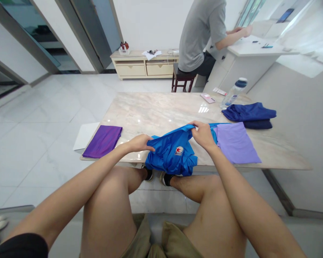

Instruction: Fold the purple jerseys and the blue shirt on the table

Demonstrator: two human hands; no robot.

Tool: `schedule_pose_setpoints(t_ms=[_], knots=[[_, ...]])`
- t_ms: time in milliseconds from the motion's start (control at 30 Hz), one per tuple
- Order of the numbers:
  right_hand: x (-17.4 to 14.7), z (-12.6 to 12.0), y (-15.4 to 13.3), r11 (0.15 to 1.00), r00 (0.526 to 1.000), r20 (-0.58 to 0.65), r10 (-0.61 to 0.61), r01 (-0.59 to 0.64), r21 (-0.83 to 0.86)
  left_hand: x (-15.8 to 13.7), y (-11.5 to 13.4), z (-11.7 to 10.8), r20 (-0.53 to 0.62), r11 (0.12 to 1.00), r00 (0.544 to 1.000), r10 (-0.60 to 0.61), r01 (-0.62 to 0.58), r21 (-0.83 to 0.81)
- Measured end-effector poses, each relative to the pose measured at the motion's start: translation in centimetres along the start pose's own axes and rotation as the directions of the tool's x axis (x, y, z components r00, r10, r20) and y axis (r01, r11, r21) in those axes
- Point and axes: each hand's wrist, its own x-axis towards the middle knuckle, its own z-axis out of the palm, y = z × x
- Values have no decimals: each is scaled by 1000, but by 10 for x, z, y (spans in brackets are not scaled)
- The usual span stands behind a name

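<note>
A bright blue garment [169, 156] with a round red-and-white emblem is bunched at the table's near edge and droops over it. My left hand [141, 143] pinches its left end. My right hand [201, 134] grips the upper edge farther right, so that edge is pulled into a line between both hands. Part of the blue cloth runs on to the right, beside a folded lavender cloth [238, 143]. At the table's left end lies a folded purple cloth [103, 141]. What kind of garment the blue one is, I cannot make out.
On the marble-topped table [150, 107] are folded navy clothes [250, 114], a water bottle [234, 94] and a pink phone [207, 98]. Beyond it, a person in a grey shirt [201, 32] sits on a stool at a white counter [247, 50]. A low cabinet [131, 70] stands against the wall.
</note>
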Motion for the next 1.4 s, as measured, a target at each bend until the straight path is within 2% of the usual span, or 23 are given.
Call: schedule_pose_setpoints(t_ms=[100,200,333,467,567,633,667,733,800,833,900,967,1067,1200,1267,1400], knots=[[-2,0,-3,997,992,-123,15,-6,76,-2,-3,-6,-72,976,997,-9,-7,-217],[-6,-5,-13,988,965,-261,35,7,156,-11,6,-14,-126,898,992,-2,-54,-437],[-10,-34,-41,982,925,-380,-11,81,168,-32,37,-40,-244,871,969,48,-160,-464],[-3,-97,-85,966,864,-475,-168,240,96,-67,82,-99,-340,930,930,138,-240,-277],[5,-155,-125,941,798,-527,-292,338,-8,-103,124,-155,-503,976,844,186,-219,-7],[7,-193,-152,910,747,-533,-397,394,-125,-129,151,-189,-566,972,791,233,-166,169],[7,-210,-164,891,727,-520,-448,410,-195,-143,163,-203,-566,959,784,255,-130,251],[4,-238,-185,851,714,-467,-522,395,-347,-168,183,-228,-515,918,820,249,-29,397],[-2,-260,-199,808,736,-407,-540,320,-494,-191,195,-245,-473,860,864,175,100,501],[-5,-267,-202,782,753,-382,-536,272,-560,-201,198,-251,-478,833,867,142,156,531],[-10,-277,-205,728,780,-348,-520,191,-659,-218,199,-259,-528,810,843,103,237,537],[-14,-280,-203,686,794,-331,-509,142,-713,-231,196,-262,-587,834,804,95,258,488],[-18,-276,-197,655,811,-306,-498,121,-745,-245,187,-260,-627,898,776,71,224,379],[-23,-266,-191,641,847,-293,-444,72,-764,-254,173,-251,-626,953,780,26,170,251],[-24,-262,-187,635,857,-294,-423,49,-771,-253,163,-245,-634,974,772,39,113,198],[-23,-251,-174,624,861,-292,-416,37,-781,-241,139,-229,-691,982,715,102,37,183]])
